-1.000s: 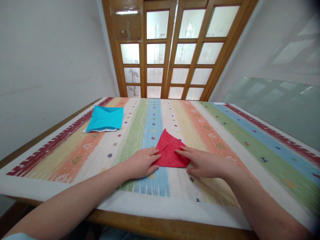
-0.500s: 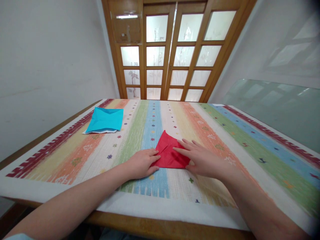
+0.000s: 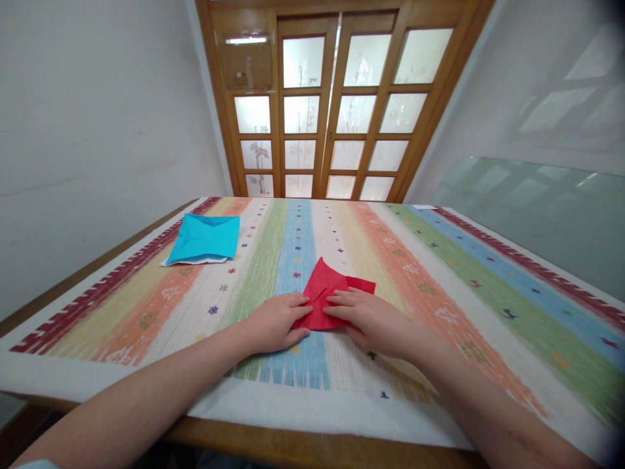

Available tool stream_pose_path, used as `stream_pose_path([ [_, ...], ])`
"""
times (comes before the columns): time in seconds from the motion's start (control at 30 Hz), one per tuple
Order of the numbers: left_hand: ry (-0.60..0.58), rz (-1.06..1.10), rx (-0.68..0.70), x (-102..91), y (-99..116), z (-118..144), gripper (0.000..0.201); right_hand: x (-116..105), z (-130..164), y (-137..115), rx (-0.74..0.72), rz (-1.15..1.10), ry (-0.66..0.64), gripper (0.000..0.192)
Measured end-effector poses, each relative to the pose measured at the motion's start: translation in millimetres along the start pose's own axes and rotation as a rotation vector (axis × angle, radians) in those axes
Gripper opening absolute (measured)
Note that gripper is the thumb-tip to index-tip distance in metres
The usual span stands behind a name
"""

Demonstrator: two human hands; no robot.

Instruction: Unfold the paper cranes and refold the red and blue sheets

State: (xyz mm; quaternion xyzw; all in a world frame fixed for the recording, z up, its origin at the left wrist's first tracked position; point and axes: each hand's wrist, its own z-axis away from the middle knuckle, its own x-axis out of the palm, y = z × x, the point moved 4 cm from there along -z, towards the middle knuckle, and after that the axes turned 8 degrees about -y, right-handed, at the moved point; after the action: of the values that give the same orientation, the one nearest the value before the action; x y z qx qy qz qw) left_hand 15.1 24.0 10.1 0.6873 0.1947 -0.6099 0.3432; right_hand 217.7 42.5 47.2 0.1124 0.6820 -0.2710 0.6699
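Note:
A folded red paper [image 3: 326,288] lies flat on the striped tablecloth [image 3: 439,286] near the front middle. My left hand [image 3: 276,321] rests palm down on the cloth, its fingertips pressing the paper's left edge. My right hand [image 3: 368,317] lies flat over the paper's lower right part, fingers pointing left and pressing it down. A red flap sticks out to the right beyond my right hand. Both hands have their fingers spread and grip nothing.
A folded blue paper [image 3: 205,238] on a white sheet lies at the far left of the table. Wooden doors with frosted panes [image 3: 332,111] stand behind the table. A glass panel [image 3: 532,208] leans along the right wall. The table's wooden front edge [image 3: 312,446] is close to me.
My right hand slid left across the red paper, and a flap now shows at its right side. My left hand stayed at the paper's left edge.

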Motion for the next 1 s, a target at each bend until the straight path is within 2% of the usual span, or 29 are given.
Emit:
stream_pose_path([
  [0.1, -0.016, 0.002, 0.050, -0.8, 1.5, 1.2, 0.047, 8.0, -4.7, -1.8, -0.034, -0.025, -0.027, 0.026],
  [0.23, -0.033, 0.010, 0.134, -0.9, 6.9, 4.0, 0.051, 3.7, -1.7, -4.7, -0.025, -0.073, -0.087, 0.025],
  [0.37, -0.020, 0.020, 0.212, 1.8, 15.2, 4.5, 0.038, -5.8, 5.8, -7.1, 0.048, -0.092, -0.129, 0.023],
  [0.53, 0.037, 0.031, 0.195, 4.4, 15.4, 2.8, 0.029, -6.0, 3.5, -5.8, 0.123, -0.064, -0.154, 0.026],
  [0.73, 0.043, 0.096, 0.202, 0.3, 10.3, 3.5, 0.025, -8.2, 6.5, 12.8, 0.173, -0.149, -0.141, 0.023],
  [0.87, 0.030, 0.145, 0.190, -1.3, 9.0, 3.6, 0.023, -12.1, 19.8, 28.8, 0.243, -0.201, -0.243, 0.011],
  [1.0, 0.028, 0.175, 0.180, -1.4, 9.7, 3.3, 0.022, -12.9, 31.2, 41.2, 0.311, -0.197, -0.307, 0.012],
])
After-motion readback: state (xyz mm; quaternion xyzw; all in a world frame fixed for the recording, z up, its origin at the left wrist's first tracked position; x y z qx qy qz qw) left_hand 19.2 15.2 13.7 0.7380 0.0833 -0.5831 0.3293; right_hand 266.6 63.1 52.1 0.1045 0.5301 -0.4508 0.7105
